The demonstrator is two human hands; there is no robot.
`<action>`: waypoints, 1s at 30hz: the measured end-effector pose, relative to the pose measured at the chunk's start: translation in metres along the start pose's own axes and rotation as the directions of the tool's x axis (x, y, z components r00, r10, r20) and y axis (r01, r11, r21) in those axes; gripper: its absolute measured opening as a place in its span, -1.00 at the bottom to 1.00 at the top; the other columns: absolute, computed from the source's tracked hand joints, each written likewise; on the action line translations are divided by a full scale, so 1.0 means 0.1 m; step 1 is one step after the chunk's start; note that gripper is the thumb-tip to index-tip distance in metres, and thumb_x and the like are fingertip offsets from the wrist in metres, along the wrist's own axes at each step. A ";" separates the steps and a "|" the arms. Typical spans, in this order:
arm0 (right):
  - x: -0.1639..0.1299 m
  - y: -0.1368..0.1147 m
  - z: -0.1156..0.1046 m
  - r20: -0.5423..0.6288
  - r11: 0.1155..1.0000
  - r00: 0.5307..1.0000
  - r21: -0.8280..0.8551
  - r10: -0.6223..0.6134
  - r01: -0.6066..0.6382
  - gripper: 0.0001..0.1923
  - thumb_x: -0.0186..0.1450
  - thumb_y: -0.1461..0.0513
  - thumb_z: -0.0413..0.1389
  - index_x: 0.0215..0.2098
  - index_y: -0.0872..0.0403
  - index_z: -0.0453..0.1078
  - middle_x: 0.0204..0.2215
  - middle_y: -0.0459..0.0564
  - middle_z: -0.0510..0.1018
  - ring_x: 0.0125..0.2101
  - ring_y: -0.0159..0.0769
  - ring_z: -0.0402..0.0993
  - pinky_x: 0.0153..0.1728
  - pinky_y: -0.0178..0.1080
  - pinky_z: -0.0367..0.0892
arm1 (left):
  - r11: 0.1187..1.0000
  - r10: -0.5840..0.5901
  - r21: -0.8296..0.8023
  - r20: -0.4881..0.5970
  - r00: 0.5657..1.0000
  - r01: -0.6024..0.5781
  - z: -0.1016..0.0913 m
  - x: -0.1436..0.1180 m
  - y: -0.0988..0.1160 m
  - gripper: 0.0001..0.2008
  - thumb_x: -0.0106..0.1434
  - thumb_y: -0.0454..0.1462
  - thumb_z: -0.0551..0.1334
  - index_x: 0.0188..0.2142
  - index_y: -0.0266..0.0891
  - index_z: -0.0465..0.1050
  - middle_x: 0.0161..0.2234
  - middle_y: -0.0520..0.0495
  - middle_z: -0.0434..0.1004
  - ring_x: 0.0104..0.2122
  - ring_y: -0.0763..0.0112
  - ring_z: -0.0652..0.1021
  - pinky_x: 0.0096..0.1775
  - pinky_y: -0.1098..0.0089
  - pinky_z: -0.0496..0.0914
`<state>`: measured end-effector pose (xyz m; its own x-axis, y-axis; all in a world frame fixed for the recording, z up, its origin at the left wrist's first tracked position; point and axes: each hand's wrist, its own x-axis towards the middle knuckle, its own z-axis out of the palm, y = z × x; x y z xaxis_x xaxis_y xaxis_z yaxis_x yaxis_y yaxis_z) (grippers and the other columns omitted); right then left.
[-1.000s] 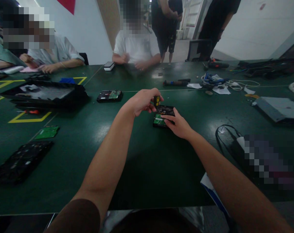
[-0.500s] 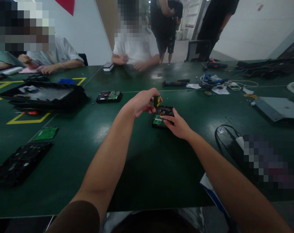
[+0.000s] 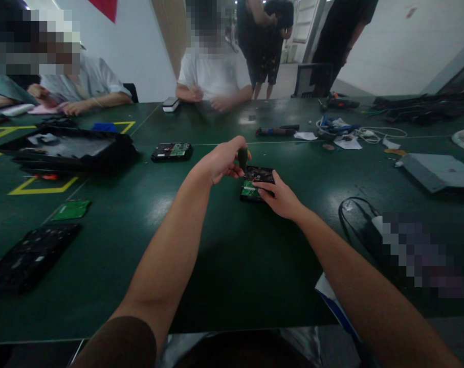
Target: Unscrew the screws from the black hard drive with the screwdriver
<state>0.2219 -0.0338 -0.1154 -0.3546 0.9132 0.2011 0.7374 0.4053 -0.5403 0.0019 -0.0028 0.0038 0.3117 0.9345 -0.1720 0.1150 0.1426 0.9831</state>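
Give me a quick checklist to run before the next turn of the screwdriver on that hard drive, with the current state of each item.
1. Left hand gripping the screwdriver handle: ok.
2. Screwdriver standing upright over the hard drive: ok.
3. Tip seated in a screw: cannot tell, the tip is hidden by the hand.
4. Right hand pressing the drive's near edge to steady it: ok.
5. Drive lying flat on the green table, circuit board up: ok.
6. Space around the drive free of other parts; the second drive lies well to the left: ok.
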 end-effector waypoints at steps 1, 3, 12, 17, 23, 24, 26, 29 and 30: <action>0.00 -0.01 -0.01 0.002 1.000 1.000 0.001 -0.003 0.003 -0.59 0.44 0.08 0.03 0.21 -0.14 0.45 0.47 0.02 -0.08 0.35 0.15 0.11 0.30 0.14 0.10 | 1.000 0.003 0.012 0.005 1.000 -0.003 0.01 -0.01 0.01 -0.74 0.26 -0.11 0.13 -0.29 -0.26 0.44 -0.39 -0.13 0.52 -0.63 0.46 0.48 -0.56 0.41 0.30; 0.00 -0.02 -0.01 0.007 1.000 1.000 0.002 0.001 -0.001 -0.60 0.44 0.09 0.04 0.20 -0.12 0.46 0.47 0.01 -0.09 0.35 0.14 0.13 0.30 0.13 0.10 | 0.999 0.005 0.032 0.018 1.000 -0.006 0.02 -0.03 0.02 -0.73 0.28 -0.11 0.11 -0.28 -0.26 0.45 -0.36 -0.14 0.53 -0.62 0.46 0.49 -0.56 0.40 0.31; 0.00 0.00 -0.01 0.002 1.000 1.000 0.006 0.022 -0.022 -0.61 0.43 0.07 0.07 0.19 -0.16 0.46 0.47 -0.04 -0.09 0.35 0.16 0.10 0.31 0.16 0.08 | 1.000 -0.005 0.020 0.007 1.000 0.004 0.02 -0.04 0.03 -0.70 0.24 -0.07 0.14 -0.23 -0.26 0.43 -0.36 -0.17 0.56 -0.60 0.35 0.56 -0.59 0.40 0.33; 0.00 0.02 0.01 0.002 1.000 1.000 0.005 0.021 -0.021 -0.61 0.42 0.06 0.08 0.19 -0.17 0.47 0.47 -0.04 -0.09 0.36 0.16 0.07 0.32 0.15 0.06 | 0.998 -0.047 -0.031 0.068 0.997 0.050 0.03 -0.05 0.04 -0.69 0.22 -0.08 0.14 -0.23 -0.27 0.43 -0.32 -0.22 0.60 -0.50 0.28 0.62 -0.50 0.38 0.44; 0.00 0.01 0.00 0.000 1.000 1.000 0.002 0.012 -0.012 -0.61 0.44 0.06 0.04 0.19 -0.17 0.46 0.47 -0.01 -0.09 0.35 0.15 0.11 0.32 0.16 0.05 | 1.000 0.005 0.030 0.046 0.999 -0.006 0.02 -0.06 0.02 -0.67 0.23 -0.08 0.13 -0.24 -0.29 0.48 -0.23 -0.20 0.58 -0.51 0.34 0.60 -0.51 0.40 0.43; 0.00 0.01 0.00 0.003 1.000 1.000 0.004 0.011 -0.011 -0.60 0.44 0.06 0.04 0.20 -0.17 0.46 0.47 -0.01 -0.09 0.35 0.15 0.11 0.32 0.16 0.06 | 0.999 0.000 0.038 0.049 0.999 -0.002 0.02 -0.06 0.02 -0.66 0.24 -0.07 0.13 -0.24 -0.29 0.48 -0.23 -0.19 0.58 -0.52 0.35 0.60 -0.52 0.40 0.43; 0.00 0.00 0.00 0.005 1.000 1.000 0.006 0.014 -0.014 -0.60 0.44 0.06 0.04 0.20 -0.16 0.45 0.47 0.00 -0.09 0.36 0.16 0.08 0.32 0.17 0.06 | 0.999 -0.013 0.043 0.060 0.998 0.010 0.03 -0.05 0.02 -0.65 0.24 -0.05 0.13 -0.23 -0.28 0.47 -0.26 -0.20 0.58 -0.54 0.35 0.58 -0.54 0.40 0.42; 0.00 -0.01 -0.01 0.011 1.000 1.000 0.009 0.019 -0.019 -0.59 0.43 0.08 0.05 0.21 -0.15 0.45 0.47 -0.01 -0.09 0.39 0.17 0.00 0.32 0.16 0.06 | 1.000 -0.027 0.013 0.088 0.996 0.026 0.05 -0.05 0.02 -0.65 0.23 -0.04 0.13 -0.22 -0.28 0.44 -0.31 -0.21 0.60 -0.57 0.35 0.56 -0.55 0.40 0.41; 0.00 -0.02 -0.01 0.011 1.000 1.000 0.011 0.018 -0.018 -0.60 0.43 0.09 0.06 0.21 -0.14 0.45 0.47 -0.02 -0.09 0.39 0.17 -0.02 0.32 0.15 0.06 | 0.999 -0.033 -0.003 0.100 0.994 0.034 0.05 -0.05 0.03 -0.65 0.22 -0.04 0.13 -0.22 -0.28 0.43 -0.32 -0.21 0.60 -0.57 0.35 0.56 -0.55 0.40 0.42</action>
<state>0.2212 -0.0343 -0.1135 -0.3476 0.9196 0.1827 0.7373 0.3885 -0.5527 0.0060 -0.0084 0.0068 0.4000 0.8921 -0.2100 0.1229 0.1748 0.9769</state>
